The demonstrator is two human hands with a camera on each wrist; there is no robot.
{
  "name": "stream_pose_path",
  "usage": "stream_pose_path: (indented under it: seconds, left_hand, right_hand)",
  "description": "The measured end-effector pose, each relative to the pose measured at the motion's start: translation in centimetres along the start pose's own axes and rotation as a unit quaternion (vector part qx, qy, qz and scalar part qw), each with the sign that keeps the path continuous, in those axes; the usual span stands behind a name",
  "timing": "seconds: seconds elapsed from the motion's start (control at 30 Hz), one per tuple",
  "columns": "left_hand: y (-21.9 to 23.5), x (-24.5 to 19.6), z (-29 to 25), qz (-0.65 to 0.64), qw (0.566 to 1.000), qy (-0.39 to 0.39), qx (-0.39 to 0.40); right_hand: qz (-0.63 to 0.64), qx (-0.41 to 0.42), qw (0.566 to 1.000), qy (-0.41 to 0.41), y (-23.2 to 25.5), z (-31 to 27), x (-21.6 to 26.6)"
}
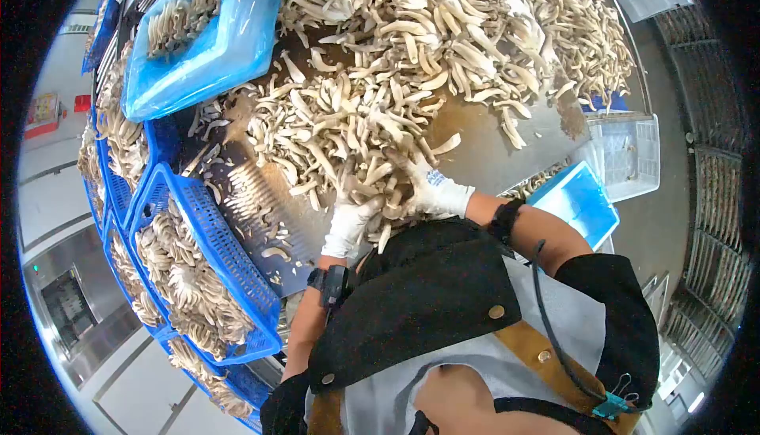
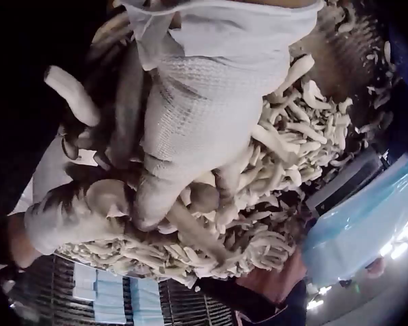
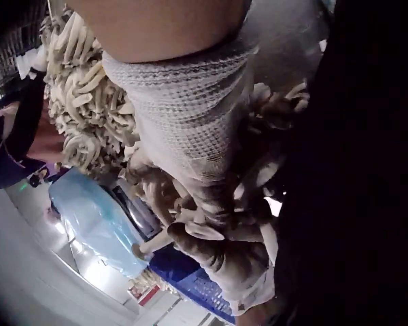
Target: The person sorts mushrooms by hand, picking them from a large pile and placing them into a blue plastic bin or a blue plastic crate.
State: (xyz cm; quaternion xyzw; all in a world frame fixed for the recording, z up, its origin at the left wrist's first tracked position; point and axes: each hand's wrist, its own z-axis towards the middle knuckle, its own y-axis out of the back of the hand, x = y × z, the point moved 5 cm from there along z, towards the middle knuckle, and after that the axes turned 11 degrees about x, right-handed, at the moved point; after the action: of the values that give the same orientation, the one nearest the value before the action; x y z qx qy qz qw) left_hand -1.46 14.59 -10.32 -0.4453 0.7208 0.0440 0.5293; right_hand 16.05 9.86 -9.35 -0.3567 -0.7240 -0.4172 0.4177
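Note:
Both hands wear white knit gloves and work at the near edge of a heap of pale, long-stemmed mushrooms (image 1: 348, 118) on a metal table. My left hand (image 1: 348, 225) grips mushrooms close to the apron; in the left wrist view its fingers (image 2: 160, 197) curl over stems and a round cap (image 2: 204, 197). Just to its right, my right hand (image 1: 439, 195) holds mushrooms too, its fingers (image 3: 214, 200) bent down around them in the right wrist view. Several stems (image 2: 71, 95) stick out between the two hands. The right palm is hidden.
Blue baskets (image 1: 229, 253) full of mushrooms line the left side. A tray in blue plastic (image 1: 190, 79) holding mushrooms stands at the back left. At right are a light-blue box (image 1: 578, 201) and a clear crate (image 1: 633, 154). Another person's sleeve (image 2: 285, 275) shows beyond the heap.

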Motion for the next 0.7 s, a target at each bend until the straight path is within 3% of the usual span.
stream_pose_path:
  seconds: [0.07, 0.1, 0.13, 0.17, 0.2, 0.23, 0.3, 0.33, 0.37, 0.4, 0.47, 0.5, 0.53, 0.57, 0.6, 0.63, 0.67, 0.7]
  left_hand:
    - [-1.2, -1.3, 0.6, -0.007, 1.0, -0.014, 0.002]
    - [-2.0, -2.0, 0.3, 0.056, 0.998, -0.022, 0.009]
    - [-1.5, -0.3, 0.0, 0.275, 0.959, -0.028, 0.068]
    - [-4.7, -2.9, -0.1, 0.179, 0.982, 0.043, 0.037]
    - [-7.9, -5.4, -0.4, 0.078, 0.991, 0.106, -0.008]
    - [-9.2, -5.8, 0.2, 0.055, 0.994, 0.094, 0.007]
    - [-11.4, -6.4, 1.4, 0.008, 0.997, 0.07, 0.044]
    - [-12.3, -7.0, 2.9, 0.093, 0.989, 0.098, 0.061]
    - [-15.4, -8.9, 5.2, 0.067, 0.987, 0.072, 0.126]
    - [-19.0, -11.2, 8.0, 0.038, 0.98, 0.046, 0.191]
    - [-26.3, -16.1, 14.4, 0.112, 0.945, -0.012, 0.306]
    - [-27.9, -16.4, 18.3, 0.182, 0.918, -0.076, 0.345]
    - [-29.7, -19.1, 21.0, 0.566, 0.778, -0.119, 0.246]
    - [-32.4, -20.6, 23.5, 0.461, 0.835, -0.072, 0.29]
    - [-33.2, -21.6, 24.9, 0.465, 0.838, -0.035, 0.283]
    - [-33.1, -21.7, 27.0, 0.512, 0.823, -0.102, 0.224]
    - [-32.4, -22.2, 28.2, 0.61, 0.756, -0.146, 0.186]
    - [-31.0, -23.0, 28.6, 0.697, 0.676, -0.189, 0.144]
  right_hand:
    - [-0.055, -0.017, 0.996, 0.069, 0.9, -0.6, 1.7]
    - [-0.081, -0.026, 0.991, 0.103, 1.0, -1.2, 2.2]
    - [0.011, -0.031, 0.992, 0.119, 0.5, -1.6, 1.5]
    - [-0.007, -0.119, 0.976, 0.18, 1.0, -2.5, 2.1]
    - [0.144, -0.083, 0.971, 0.172, 1.7, -3.3, 2.6]
    - [0.288, -0.045, 0.943, 0.163, 2.7, -4.1, 3.1]
    - [0.354, -0.083, 0.909, 0.202, 4.5, -5.5, 2.8]
    - [0.439, -0.091, 0.878, 0.168, 5.8, -6.6, 1.9]
    - [0.521, -0.107, 0.835, 0.137, 7.5, -7.7, 1.7]
    - [0.645, -0.105, 0.755, 0.053, 11.5, -10.1, 3.8]
    - [0.476, -0.193, 0.857, 0.042, 16.5, -11.6, -2.0]
    - [0.405, -0.257, 0.877, 0.026, 20.1, -13.0, -3.0]
    - [0.341, -0.343, 0.875, 0.008, 24.4, -14.5, -3.4]
    - [0.287, -0.427, 0.857, -0.02, 28.6, -15.9, -4.1]
    - [0.253, -0.493, 0.831, -0.053, 32.3, -17.2, -5.2]
    - [0.245, -0.528, 0.809, -0.082, 35.7, -18.1, -6.6]
    - [0.381, -0.529, 0.758, 0.017, 38.7, -17.8, -10.2]
    - [-0.015, -0.466, 0.875, -0.133, 41.0, -18.6, -12.8]
